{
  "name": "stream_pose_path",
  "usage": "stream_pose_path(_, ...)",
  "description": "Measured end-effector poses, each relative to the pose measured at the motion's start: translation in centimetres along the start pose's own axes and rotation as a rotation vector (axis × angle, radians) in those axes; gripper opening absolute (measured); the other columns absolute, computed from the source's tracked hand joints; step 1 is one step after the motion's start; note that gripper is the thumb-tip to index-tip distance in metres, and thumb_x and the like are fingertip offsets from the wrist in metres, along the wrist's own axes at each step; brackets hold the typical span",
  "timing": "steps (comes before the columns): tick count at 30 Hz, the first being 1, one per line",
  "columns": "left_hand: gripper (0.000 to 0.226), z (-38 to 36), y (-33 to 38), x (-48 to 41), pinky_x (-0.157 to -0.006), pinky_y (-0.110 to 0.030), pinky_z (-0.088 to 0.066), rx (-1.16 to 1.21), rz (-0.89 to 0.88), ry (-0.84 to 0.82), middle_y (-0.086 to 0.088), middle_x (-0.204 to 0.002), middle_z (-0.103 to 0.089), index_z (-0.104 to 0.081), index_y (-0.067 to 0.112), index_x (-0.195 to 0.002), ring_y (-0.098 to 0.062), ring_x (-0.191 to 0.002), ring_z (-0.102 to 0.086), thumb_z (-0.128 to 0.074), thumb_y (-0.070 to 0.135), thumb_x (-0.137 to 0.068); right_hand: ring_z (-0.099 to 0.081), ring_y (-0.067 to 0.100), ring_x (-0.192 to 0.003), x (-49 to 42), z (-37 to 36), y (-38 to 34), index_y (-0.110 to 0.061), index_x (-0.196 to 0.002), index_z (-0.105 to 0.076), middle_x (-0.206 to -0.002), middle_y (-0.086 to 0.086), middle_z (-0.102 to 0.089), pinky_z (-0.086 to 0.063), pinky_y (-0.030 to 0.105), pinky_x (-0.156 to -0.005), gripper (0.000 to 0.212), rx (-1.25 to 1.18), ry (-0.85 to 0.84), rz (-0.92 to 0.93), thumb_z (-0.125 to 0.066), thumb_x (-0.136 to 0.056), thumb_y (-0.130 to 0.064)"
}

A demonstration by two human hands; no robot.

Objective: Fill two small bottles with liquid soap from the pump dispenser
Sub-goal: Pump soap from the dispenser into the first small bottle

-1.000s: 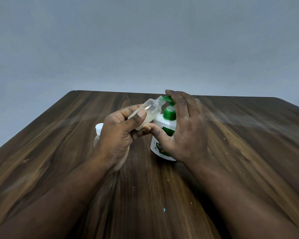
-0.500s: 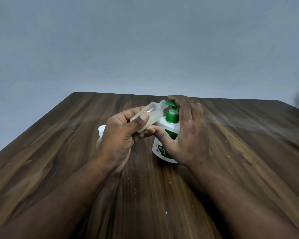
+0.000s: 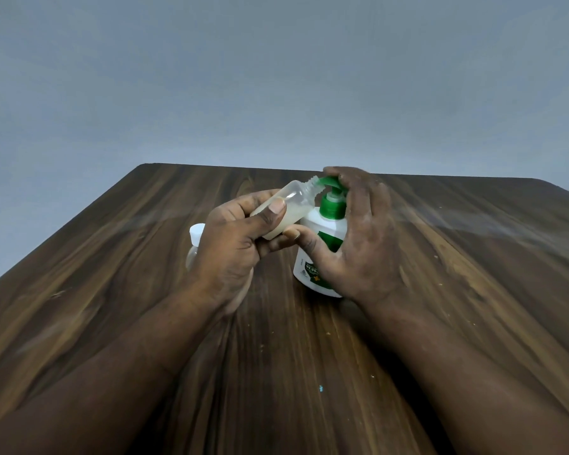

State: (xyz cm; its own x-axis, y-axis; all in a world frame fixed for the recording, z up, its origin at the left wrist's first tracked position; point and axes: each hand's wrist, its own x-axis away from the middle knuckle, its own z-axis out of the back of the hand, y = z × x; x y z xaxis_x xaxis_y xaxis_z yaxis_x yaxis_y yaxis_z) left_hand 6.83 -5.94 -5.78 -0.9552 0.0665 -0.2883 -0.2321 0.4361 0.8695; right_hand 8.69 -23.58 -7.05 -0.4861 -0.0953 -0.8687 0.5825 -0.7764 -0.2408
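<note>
Toward its left edge the wooden surface (image 3: 105,290) lies bare. Nearer the middle a capped bottle (image 3: 196,239) with a white lid sits just behind the left hand (image 3: 234,247), mostly hidden by it, so how full it is cannot be told. That hand's fingers (image 3: 243,205) curl round an open small bottle (image 3: 291,206), thumb pressed across its side. They hold it tilted in the air with its threaded mouth against the green spout (image 3: 326,182) of the pump dispenser (image 3: 326,234). Pale liquid lies along the bottle's lower side. The dispenser stands close to the far edge, about midway between the left and right edges. The right hand (image 3: 362,247) wraps it, fingers draped together over the pump head and thumb against the front of the body.

The step in hand looks like pumping soap into this bottle. The next move likely calls for a steady downward press with the mouth kept tight to the spout, since a slip would put soap on the wood. Right of the hands the surface runs open to its right edge, and the near half offers room too. The far edge lies close behind the dispenser, so forward is the one tight direction.
</note>
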Motion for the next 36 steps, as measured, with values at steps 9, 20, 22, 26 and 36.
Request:
stream_pose_path(9,0.045,0.09,-0.02,0.05,-0.07,-0.023,-0.06,0.005,0.012,-0.01,-0.014,-0.101,-0.079,-0.068,-0.002,-0.125,-0.016,-0.083,-0.076,-0.065,0.024,-0.089,-0.055,0.026,-0.119,0.32,-0.49,0.33,-0.006,-0.14,-0.056,-0.133,0.009,-0.06,-0.048,0.04,-0.101,0.081,-0.035,0.024,0.001,-0.067,-0.087,-0.067)
stream_pose_path(20,0.041,0.04,-0.02,0.08,-0.065,-0.021,-0.059,0.006,0.007,-0.006,-0.011,-0.093,-0.079,-0.068,-0.001,-0.121,-0.011,-0.068,-0.072,-0.065,0.023,-0.087,-0.054,0.023,-0.12,-0.06,-0.09,0.4,-0.008,-0.14,-0.056,-0.133,0.007,-0.061,-0.048,0.04,-0.101,0.079,-0.055,0.013,0.006,-0.068,-0.086,-0.065)
stream_pose_path(22,0.043,0.03,-0.04,0.1,-0.066,-0.021,-0.059,0.008,0.006,-0.004,-0.011,-0.093,-0.079,-0.068,-0.001,-0.122,-0.011,-0.067,-0.072,-0.065,0.023,-0.087,-0.054,0.023,-0.12,0.02,-0.13,0.36,-0.008,-0.141,-0.056,-0.133,0.007,-0.061,-0.048,0.039,-0.1,0.08,-0.054,0.013,0.003,-0.067,-0.086,-0.065)
stream_pose_path(26,0.039,0.09,-0.11,0.11,-0.066,-0.021,-0.058,0.001,0.002,-0.003,-0.01,-0.094,-0.079,-0.07,0.001,-0.119,-0.011,-0.07,-0.072,-0.064,0.023,-0.088,-0.054,0.025,-0.121,0.24,-0.46,0.48,-0.008,-0.141,-0.055,-0.136,0.007,-0.06,-0.048,0.042,-0.102,0.081,-0.064,0.005,-0.008,-0.064,-0.088,-0.068)
stream_pose_path(36,0.043,-0.02,-0.13,0.19,-0.069,-0.023,-0.06,0.004,0.008,-0.004,-0.012,-0.097,-0.079,-0.068,-0.001,-0.122,-0.013,-0.073,-0.073,-0.065,0.023,-0.088,-0.053,0.022,-0.119,0.11,-0.22,0.58,-0.009,-0.14,-0.055,-0.135,0.004,-0.06,-0.049,0.042,-0.099,0.077,-0.086,0.009,0.01,-0.068,-0.087,-0.063)
